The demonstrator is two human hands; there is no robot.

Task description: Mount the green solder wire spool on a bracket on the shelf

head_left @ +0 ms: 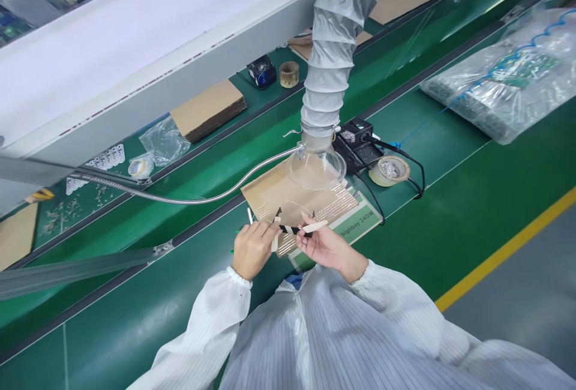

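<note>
before me a green workbench (135,318) slants across, catching pale glints of light. past it, a glossy green strip (252,147) runs between 2 dark rails, then a far worktop (249,91). a broad white panel (157,30) spans overhead, and a grey ribbed duct (333,48) hangs down. to my right, a yellow stripe (508,250) borders grey floor (531,294).

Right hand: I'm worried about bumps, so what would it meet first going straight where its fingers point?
Probably the left hand, just past the black piece between them; depth is unclear.
</note>
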